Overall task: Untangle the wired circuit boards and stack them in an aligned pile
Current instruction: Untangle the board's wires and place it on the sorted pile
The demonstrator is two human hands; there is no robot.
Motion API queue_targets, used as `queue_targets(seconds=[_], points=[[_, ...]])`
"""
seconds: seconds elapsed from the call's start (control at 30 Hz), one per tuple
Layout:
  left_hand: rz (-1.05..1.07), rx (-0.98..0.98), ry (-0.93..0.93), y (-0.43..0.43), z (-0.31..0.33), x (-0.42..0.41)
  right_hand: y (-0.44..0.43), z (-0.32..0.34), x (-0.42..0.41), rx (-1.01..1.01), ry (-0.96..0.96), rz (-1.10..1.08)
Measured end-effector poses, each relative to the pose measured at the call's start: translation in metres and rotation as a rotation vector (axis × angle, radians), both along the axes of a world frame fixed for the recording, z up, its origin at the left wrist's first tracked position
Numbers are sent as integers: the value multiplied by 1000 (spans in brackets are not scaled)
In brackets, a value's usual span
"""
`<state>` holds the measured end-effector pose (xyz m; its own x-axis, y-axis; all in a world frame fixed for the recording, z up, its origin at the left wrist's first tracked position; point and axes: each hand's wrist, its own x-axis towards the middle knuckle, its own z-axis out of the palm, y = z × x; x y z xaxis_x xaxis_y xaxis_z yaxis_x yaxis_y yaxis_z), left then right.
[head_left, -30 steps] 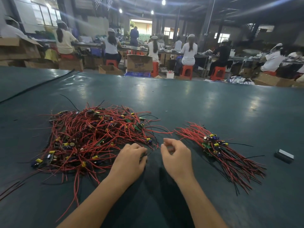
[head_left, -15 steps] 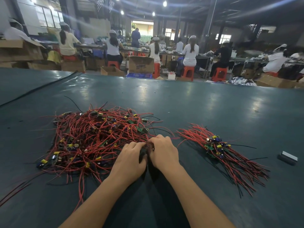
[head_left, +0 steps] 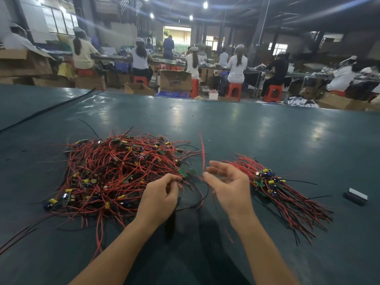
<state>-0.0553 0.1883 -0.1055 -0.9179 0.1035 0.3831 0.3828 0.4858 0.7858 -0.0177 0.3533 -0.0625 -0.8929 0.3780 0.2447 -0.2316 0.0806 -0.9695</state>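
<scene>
Tangled red-wired boards left; aligned pile right, flat.

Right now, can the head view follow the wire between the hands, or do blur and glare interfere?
Head view: the right hand and the upright red wire beside it are motion-blurred; the left hand, pinching a wired circuit board, reads sharper; lamp glare lies on the far table.

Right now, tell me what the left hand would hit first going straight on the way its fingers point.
Probably the small green circuit board at the tangled pile's near right edge, just beyond the left hand; depth is hard to judge.
</scene>
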Motion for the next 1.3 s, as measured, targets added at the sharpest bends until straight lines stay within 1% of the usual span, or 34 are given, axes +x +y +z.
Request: queue_targets(seconds=[0.1, 0.17, 0.2, 0.27, 0.37, 0.43, 0.5, 0.53, 0.63, 0.73, 0.9, 1.0, 1.17, 1.3], points=[[-91, 229, -77, 4, 4, 2, 1, 13, 6, -460, 43, 130], [-133, 362, -141, 7, 8, 3, 0, 17, 10, -682, 53, 206], [-149, 372, -141, 8, 9, 4, -1, 18, 11, -760, 56, 229], [-202, 296, -105, 9, 9, 7, -3, 20, 13, -855, 60, 248], [-379, 215, -157, 13, 8, 13, -9, 22, 16, -938, 64, 272], [-484, 190, -186, 17, 7, 17, -12, 22, 17, -967, 70, 275], [-484, 171, -143, 21, 8, 21, -15, 21, 19, -1002, 59, 275], [-476, 198, -127, 23, 9, 22, -16, 20, 19, -1021, 48, 280], [-477, 375, -92, 27, 12, 25, -24, 17, 21, -1042, 1, 317], [-412, 483, -24, 27, 16, 26, -37, 14, 24, -1002, -44, 352], [-282, 619, 18, 26, 21, 27, -47, 10, 25, -884, -53, 329], [-257, 628, 23, 24, 20, 26, -47, 8, 26, -850, -74, 298], [-259, 574, 35, 24, 19, 26, -50, 5, 25, -806, -143, 176], [-316, 559, -35, 23, 19, 24, -51, 0, 23, -750, -152, 154]])
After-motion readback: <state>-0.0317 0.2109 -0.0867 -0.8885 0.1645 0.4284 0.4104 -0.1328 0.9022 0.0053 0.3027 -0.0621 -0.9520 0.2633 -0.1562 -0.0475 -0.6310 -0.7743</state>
